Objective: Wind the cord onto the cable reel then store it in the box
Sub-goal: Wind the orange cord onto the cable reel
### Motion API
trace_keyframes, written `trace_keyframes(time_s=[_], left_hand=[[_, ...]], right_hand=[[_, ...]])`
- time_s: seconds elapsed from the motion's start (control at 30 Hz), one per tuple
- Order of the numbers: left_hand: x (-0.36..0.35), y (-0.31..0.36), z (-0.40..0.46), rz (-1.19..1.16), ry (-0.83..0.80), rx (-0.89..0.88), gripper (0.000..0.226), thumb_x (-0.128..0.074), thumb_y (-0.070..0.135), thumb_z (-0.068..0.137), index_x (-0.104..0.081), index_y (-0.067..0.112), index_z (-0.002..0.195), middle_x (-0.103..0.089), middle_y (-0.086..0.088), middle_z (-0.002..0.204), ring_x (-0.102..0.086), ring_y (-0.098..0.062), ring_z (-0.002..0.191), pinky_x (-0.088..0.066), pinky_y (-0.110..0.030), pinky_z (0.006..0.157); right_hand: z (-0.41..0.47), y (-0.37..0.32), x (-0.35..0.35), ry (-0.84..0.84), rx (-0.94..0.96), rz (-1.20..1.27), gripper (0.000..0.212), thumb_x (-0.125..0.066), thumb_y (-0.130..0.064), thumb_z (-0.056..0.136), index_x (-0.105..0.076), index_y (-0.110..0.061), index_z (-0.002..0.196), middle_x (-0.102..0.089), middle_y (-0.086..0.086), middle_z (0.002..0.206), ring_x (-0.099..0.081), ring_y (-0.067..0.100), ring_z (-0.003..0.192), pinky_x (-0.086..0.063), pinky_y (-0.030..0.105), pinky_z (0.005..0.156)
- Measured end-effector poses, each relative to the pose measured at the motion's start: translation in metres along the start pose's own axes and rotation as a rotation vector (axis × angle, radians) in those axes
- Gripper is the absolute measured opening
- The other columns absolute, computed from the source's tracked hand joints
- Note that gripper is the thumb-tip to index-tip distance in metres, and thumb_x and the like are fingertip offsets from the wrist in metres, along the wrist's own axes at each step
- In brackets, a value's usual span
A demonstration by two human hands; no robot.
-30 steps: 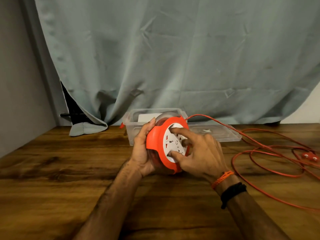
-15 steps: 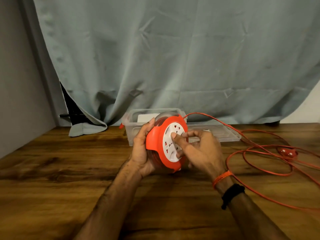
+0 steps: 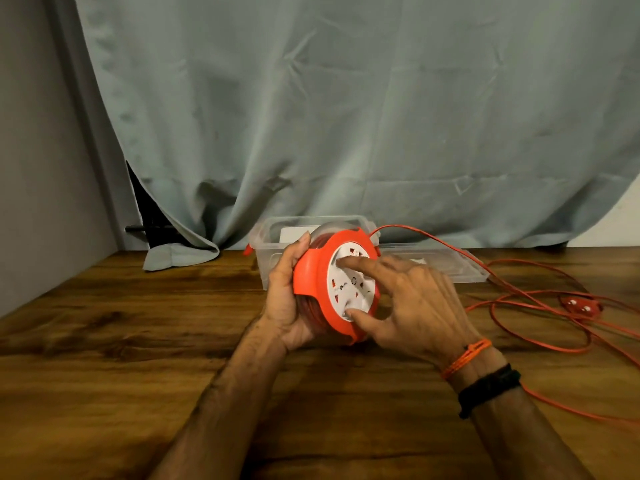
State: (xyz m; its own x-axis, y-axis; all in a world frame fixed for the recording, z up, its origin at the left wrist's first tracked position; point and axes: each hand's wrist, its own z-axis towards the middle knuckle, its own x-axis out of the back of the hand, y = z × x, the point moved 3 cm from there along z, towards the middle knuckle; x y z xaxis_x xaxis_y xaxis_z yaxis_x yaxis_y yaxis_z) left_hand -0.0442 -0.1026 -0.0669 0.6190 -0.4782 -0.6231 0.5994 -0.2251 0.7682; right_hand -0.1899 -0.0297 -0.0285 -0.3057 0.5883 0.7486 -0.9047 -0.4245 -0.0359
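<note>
Two bare hands work an orange plastic cable reel (image 3: 322, 289): left hand (image 3: 287, 299) cups its rim steady, right hand (image 3: 412, 299) spreads fingertips on the white face to wind in loose orange cord (image 3: 540, 306)

The cable reel (image 3: 337, 289) is smooth orange and white plastic. The box (image 3: 273, 233) is clear glossy plastic. The counter (image 3: 138, 341) is dark grained wood; the curtain (image 3: 346, 116) is matt cloth.

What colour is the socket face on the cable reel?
White, with an orange rim around it: the cable reel, seen clearly in the head view.
</note>
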Motion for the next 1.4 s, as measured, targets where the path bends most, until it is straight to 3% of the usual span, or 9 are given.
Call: trace_keyframes(time_s=[0.3, 0.47, 0.53, 0.67, 0.8, 0.97, 1.13, 1.27, 1.4], left_hand=[[0.001, -0.002, 0.001, 0.004, -0.009, 0.015, 0.065, -0.057, 0.059, 0.081, -0.073, 0.007, 0.116, -0.069, -0.023, 0.120, -0.066, -0.036, 0.109, -0.051, -0.051, 0.097], [-0.003, -0.001, 0.001, 0.080, -0.027, -0.057, 0.064, -0.065, 0.056, 0.074, -0.073, 0.008, 0.115, -0.071, -0.022, 0.115, -0.068, -0.037, 0.107, -0.054, -0.052, 0.094], [-0.002, -0.002, 0.002, 0.116, 0.023, -0.092, 0.073, -0.069, 0.053, 0.069, -0.067, 0.006, 0.125, -0.066, -0.027, 0.123, -0.062, -0.041, 0.114, -0.048, -0.058, 0.101], [-0.008, 0.000, 0.003, 0.116, -0.012, -0.132, 0.058, -0.065, 0.051, 0.073, -0.075, 0.009, 0.111, -0.073, -0.022, 0.107, -0.070, -0.034, 0.095, -0.055, -0.047, 0.086], [-0.010, 0.001, 0.002, 0.057, -0.015, -0.155, 0.064, -0.058, 0.052, 0.080, -0.068, 0.005, 0.122, -0.070, -0.024, 0.105, -0.065, -0.036, 0.086, -0.050, -0.043, 0.078], [-0.015, 0.005, 0.000, -0.020, -0.019, -0.191, 0.068, -0.054, 0.050, 0.084, -0.058, 0.003, 0.134, -0.063, -0.026, 0.127, -0.064, -0.037, 0.110, -0.052, -0.051, 0.095], [-0.016, 0.012, -0.002, -0.075, -0.036, -0.199, 0.070, -0.052, 0.053, 0.086, -0.057, 0.003, 0.136, -0.061, -0.025, 0.132, -0.064, -0.038, 0.113, -0.054, -0.051, 0.094], [-0.008, 0.016, -0.001, -0.084, 0.004, -0.192, 0.074, -0.050, 0.057, 0.086, -0.054, 0.005, 0.139, -0.056, -0.026, 0.138, -0.056, -0.041, 0.125, -0.043, -0.055, 0.106], [-0.001, 0.015, 0.001, -0.079, 0.015, -0.134, 0.078, -0.046, 0.060, 0.088, -0.050, 0.004, 0.142, -0.052, -0.027, 0.142, -0.049, -0.042, 0.132, -0.036, -0.057, 0.112]], right_hand=[[-0.001, -0.002, -0.011, 0.031, -0.018, 0.077, 0.066, -0.059, -0.053, 0.072, -0.045, -0.045, 0.136, -0.074, -0.004, 0.109, -0.068, 0.027, 0.096, -0.054, 0.037, 0.077], [0.000, 0.000, -0.020, 0.133, -0.497, 0.460, 0.062, -0.073, -0.062, 0.058, -0.060, -0.042, 0.115, -0.072, -0.008, 0.074, -0.071, 0.018, 0.084, -0.055, 0.033, 0.081], [0.003, 0.004, -0.026, 0.156, -0.714, 0.652, 0.057, -0.078, -0.061, 0.053, -0.069, -0.033, 0.102, -0.071, -0.009, 0.080, -0.070, 0.015, 0.087, -0.055, 0.030, 0.082], [0.012, 0.003, -0.039, 0.080, -0.905, 1.071, 0.050, -0.085, -0.046, 0.067, -0.070, -0.014, 0.103, -0.076, 0.001, 0.069, -0.072, 0.017, 0.058, -0.045, 0.016, 0.043], [0.020, 0.005, -0.034, -0.047, -0.770, 0.961, 0.049, -0.075, -0.057, 0.075, -0.062, -0.020, 0.104, -0.074, 0.005, 0.059, -0.061, 0.011, 0.038, -0.037, 0.015, 0.034], [0.034, 0.024, -0.005, 0.046, -0.365, 0.326, 0.042, -0.072, -0.065, 0.071, -0.070, -0.026, 0.085, -0.065, -0.006, 0.053, -0.062, 0.007, 0.051, -0.046, 0.022, 0.055], [0.038, 0.021, 0.009, 0.054, 0.091, 0.033, 0.048, -0.067, -0.060, 0.071, -0.063, -0.035, 0.112, -0.076, -0.012, 0.079, -0.070, 0.021, 0.069, -0.054, 0.033, 0.066], [0.035, 0.016, 0.000, 0.015, 0.211, -0.001, 0.060, -0.067, -0.051, 0.074, -0.057, -0.035, 0.130, -0.076, -0.004, 0.092, -0.069, 0.027, 0.070, -0.052, 0.038, 0.064], [0.032, 0.008, -0.011, -0.004, 0.274, 0.038, 0.059, -0.065, -0.042, 0.080, -0.055, -0.034, 0.137, -0.070, -0.001, 0.119, -0.070, 0.028, 0.098, -0.055, 0.043, 0.071]])
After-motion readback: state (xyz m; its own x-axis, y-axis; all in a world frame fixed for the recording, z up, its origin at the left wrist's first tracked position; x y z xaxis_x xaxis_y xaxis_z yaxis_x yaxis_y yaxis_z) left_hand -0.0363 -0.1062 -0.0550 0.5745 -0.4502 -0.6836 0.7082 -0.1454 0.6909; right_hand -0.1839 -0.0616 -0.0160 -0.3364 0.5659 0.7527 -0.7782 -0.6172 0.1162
